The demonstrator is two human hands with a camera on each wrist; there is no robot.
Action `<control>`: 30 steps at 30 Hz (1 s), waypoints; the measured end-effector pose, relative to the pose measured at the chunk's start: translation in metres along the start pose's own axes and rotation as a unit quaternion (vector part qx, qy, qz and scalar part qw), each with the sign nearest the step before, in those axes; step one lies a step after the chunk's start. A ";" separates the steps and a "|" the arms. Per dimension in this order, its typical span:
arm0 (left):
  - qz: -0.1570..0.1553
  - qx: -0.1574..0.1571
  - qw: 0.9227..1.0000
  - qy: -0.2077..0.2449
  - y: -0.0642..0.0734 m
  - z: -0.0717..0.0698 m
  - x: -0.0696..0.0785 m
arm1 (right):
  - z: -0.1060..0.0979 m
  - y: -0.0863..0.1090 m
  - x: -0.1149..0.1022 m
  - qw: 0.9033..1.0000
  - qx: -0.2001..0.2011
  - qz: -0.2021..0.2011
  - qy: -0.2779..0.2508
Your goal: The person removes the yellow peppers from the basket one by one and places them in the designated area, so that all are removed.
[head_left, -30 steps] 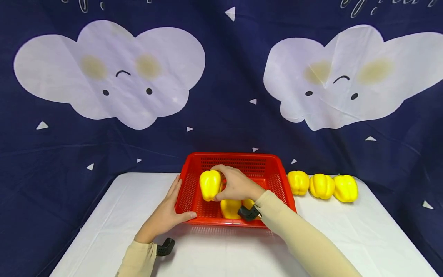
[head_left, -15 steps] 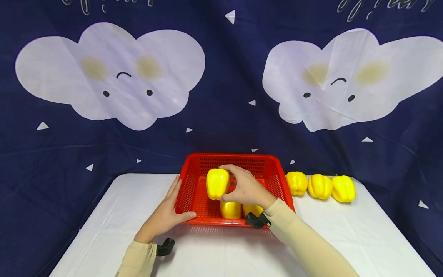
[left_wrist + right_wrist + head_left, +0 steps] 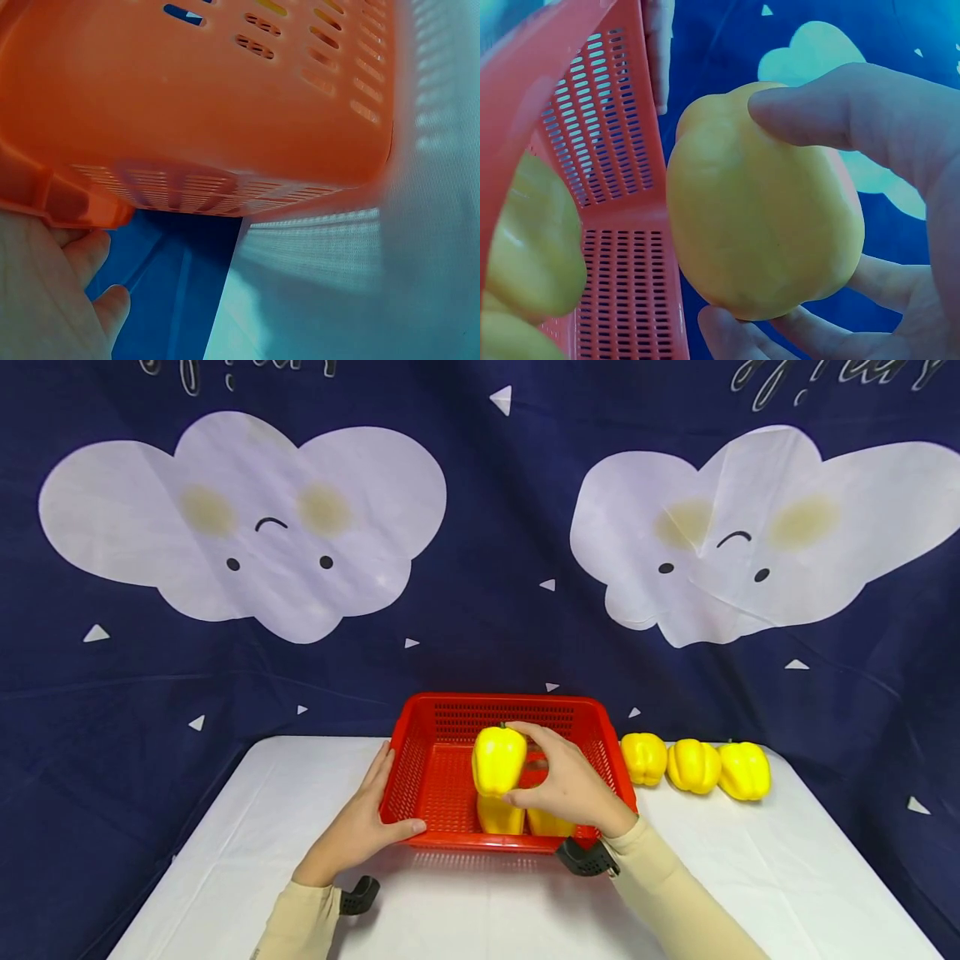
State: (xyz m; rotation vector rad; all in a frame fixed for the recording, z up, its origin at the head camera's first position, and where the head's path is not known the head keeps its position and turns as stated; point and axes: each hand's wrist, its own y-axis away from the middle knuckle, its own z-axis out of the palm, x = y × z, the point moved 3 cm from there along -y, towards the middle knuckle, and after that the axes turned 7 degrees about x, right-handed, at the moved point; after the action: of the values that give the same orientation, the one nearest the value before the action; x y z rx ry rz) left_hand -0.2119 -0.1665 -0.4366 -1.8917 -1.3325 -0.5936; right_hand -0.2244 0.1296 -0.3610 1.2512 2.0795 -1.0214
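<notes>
My right hand (image 3: 566,777) grips a yellow bell pepper (image 3: 498,762) between thumb and fingers, above the red plastic basket (image 3: 517,840). In the right wrist view the thumb lies across one end of the held pepper (image 3: 765,202) and the fingers support the other. Two more yellow peppers lie inside at the near wall, a left one (image 3: 500,816) and a right one (image 3: 550,823), both partly hidden. My left hand (image 3: 360,827) rests along the basket's left rim with fingers straight and thumb at the front corner. The left wrist view shows its fingers beside the basket's outer wall (image 3: 187,97).
Three yellow peppers, a left one (image 3: 643,758), a middle one (image 3: 693,766) and a right one (image 3: 745,771), stand in a row right of the basket on the white table (image 3: 450,910). Behind the table hangs a dark blue cloth (image 3: 510,527) with clouds.
My right hand has carried the held pepper rightward over the basket, from its left half to the middle. The left hand and the basket have stayed in place.
</notes>
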 end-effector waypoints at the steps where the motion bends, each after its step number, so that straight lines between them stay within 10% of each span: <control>1: 0.000 0.000 1.000 0.000 0.000 0.000 0.000 | -0.001 0.002 0.001 1.000 0.001 0.000 -0.005; 30: -0.001 -0.002 1.000 -0.006 0.001 -0.001 0.000 | -0.047 0.050 0.031 0.998 0.048 0.032 -0.001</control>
State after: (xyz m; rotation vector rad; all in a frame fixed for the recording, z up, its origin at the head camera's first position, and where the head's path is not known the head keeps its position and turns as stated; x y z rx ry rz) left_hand -0.2112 -0.1672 -0.4359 -1.9003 -1.3427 -0.5869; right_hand -0.1958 0.1983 -0.3724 1.3539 1.9955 -1.1058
